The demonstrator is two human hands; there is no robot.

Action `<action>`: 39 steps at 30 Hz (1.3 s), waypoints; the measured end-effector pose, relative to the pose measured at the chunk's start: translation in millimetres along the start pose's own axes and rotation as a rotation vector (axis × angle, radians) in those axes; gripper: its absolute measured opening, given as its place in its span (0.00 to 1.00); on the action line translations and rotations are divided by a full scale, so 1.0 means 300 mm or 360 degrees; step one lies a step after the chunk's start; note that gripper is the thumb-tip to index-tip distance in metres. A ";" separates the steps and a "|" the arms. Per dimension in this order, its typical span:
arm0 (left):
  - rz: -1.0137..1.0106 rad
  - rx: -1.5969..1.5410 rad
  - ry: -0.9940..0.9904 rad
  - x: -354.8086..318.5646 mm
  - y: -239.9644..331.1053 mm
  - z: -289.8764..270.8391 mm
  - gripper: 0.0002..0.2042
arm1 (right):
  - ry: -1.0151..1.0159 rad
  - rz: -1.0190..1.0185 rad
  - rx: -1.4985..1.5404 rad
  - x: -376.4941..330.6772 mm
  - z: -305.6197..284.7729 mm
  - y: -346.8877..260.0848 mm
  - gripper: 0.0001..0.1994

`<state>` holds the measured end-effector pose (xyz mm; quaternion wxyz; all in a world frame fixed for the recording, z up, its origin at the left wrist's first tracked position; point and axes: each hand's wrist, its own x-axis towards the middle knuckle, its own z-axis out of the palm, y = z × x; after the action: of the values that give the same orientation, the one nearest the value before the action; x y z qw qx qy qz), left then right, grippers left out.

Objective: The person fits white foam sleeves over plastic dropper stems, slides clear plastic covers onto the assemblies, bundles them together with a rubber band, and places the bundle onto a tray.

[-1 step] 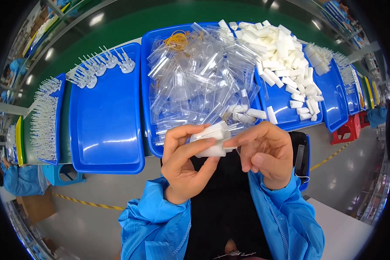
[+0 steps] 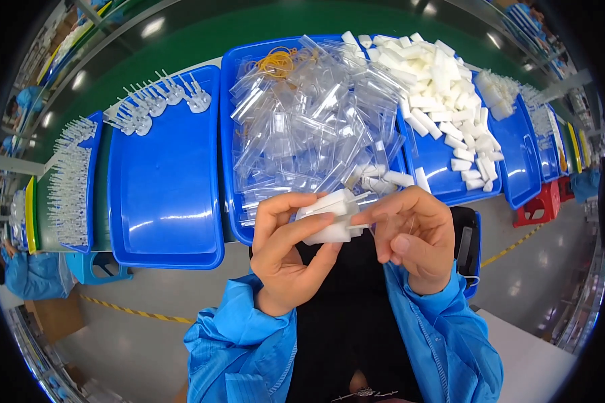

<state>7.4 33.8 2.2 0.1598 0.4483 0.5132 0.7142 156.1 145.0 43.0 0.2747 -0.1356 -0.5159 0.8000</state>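
Note:
Several white foam blocks (image 2: 323,232) are bunched together in my left hand (image 2: 286,252), gripped between thumb and fingers. Thin white prongs (image 2: 357,227) stick out of the bunch on its right side. My right hand (image 2: 417,235) is beside it, its index fingertip touching the bunch near the prongs. Its other fingers curl toward the thumb, with a faint clear glint among them; what they hold is too hard to make out. Just beyond both hands, a blue tray (image 2: 227,144) is heaped with clear plastic sleeves (image 2: 309,114).
More foam blocks (image 2: 444,87) are piled to the right. Yellow rubber bands (image 2: 275,62) lie on the sleeves. A left tray (image 2: 165,195) carries white pronged parts (image 2: 158,99) along its far edge; another batch (image 2: 70,188) stands farther left. A red stool (image 2: 538,205) is at right.

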 end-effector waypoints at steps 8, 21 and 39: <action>0.0073 0.0107 0.0100 0.035 -0.002 0.039 0.16 | -0.0141 0.0070 -0.0007 0.080 -0.056 -0.037 0.13; -0.0331 -0.0058 0.0040 0.013 0.048 0.016 0.15 | -0.0015 -0.0265 -0.0385 -0.002 -0.061 0.002 0.13; -0.0172 0.0263 0.0001 -0.047 0.059 -0.062 0.16 | 0.0178 -0.0628 -0.0540 -0.041 0.074 0.083 0.11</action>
<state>4.3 5.8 9.6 0.1605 0.4313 0.5938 0.6600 147.7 113.4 29.4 0.4267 -0.1205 -0.6431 0.6244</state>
